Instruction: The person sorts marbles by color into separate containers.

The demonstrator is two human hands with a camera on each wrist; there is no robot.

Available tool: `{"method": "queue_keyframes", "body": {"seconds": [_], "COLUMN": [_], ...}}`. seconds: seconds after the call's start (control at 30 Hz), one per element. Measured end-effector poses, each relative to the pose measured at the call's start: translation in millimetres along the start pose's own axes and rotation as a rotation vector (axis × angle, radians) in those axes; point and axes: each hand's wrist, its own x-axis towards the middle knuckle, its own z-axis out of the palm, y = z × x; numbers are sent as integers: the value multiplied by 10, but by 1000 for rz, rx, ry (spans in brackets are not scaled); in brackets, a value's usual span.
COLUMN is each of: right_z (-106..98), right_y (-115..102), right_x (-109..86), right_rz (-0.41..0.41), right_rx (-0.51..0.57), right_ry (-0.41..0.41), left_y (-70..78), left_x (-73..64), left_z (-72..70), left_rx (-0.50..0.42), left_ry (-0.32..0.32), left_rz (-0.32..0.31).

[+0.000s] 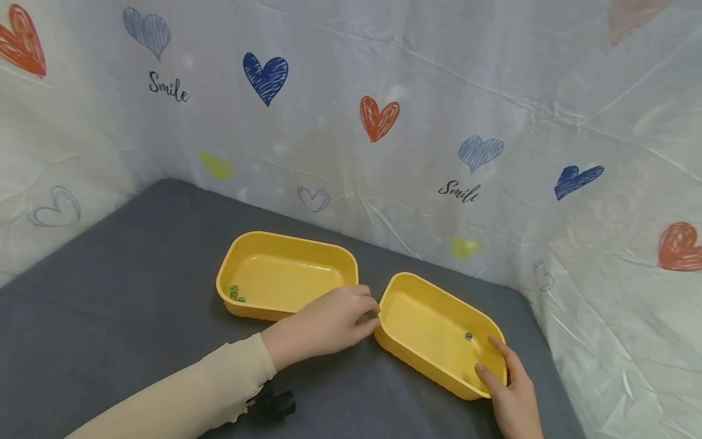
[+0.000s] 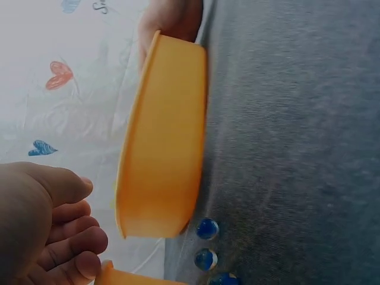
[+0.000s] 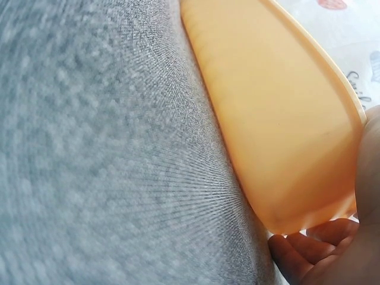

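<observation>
My left hand hovers between two yellow bins, fingers loosely curled, with nothing visible in them. It overlaps the near right corner of the left yellow bin, and its fingertips are right at the left end of the right yellow bin. In the left wrist view, several blue marbles lie on the grey cloth near the bins; the hand hides them in the head view. My right hand grips the right bin's right end, thumb over the rim. One dark marble lies inside that bin.
Several green marbles sit in the left bin's near left corner. Grey cloth covers the table. Behind it hangs a white curtain printed with hearts. A black strap mount hangs under the left wrist.
</observation>
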Motion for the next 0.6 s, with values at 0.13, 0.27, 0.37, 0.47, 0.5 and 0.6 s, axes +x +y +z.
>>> {"method": "queue_keyframes", "body": {"seconds": [0.13, 0.27, 0.37, 0.47, 0.5, 0.6], "right_z": [-5, -6, 0, 2, 2, 2], "right_y": [3, 11, 13, 1, -2, -9], "right_x": [7, 13, 15, 9, 5, 4], "right_rz": [-9, -12, -8, -3, -1, 4], "right_rx": [-9, -9, -12, -15, -15, -15], "right_ry": [-2, -1, -3, -7, -6, -9], "left_y": [34, 87, 105, 90, 78, 31], "left_x": [-55, -110, -181, -263, -291, -376], "left_z": [-5, -10, 0, 17, 24, 30], "left_rx": [30, 50, 43, 44, 46, 61], "left_ry": [17, 22, -4, -31, -40, -58], "left_rz": [47, 87, 97, 89, 82, 60]}}
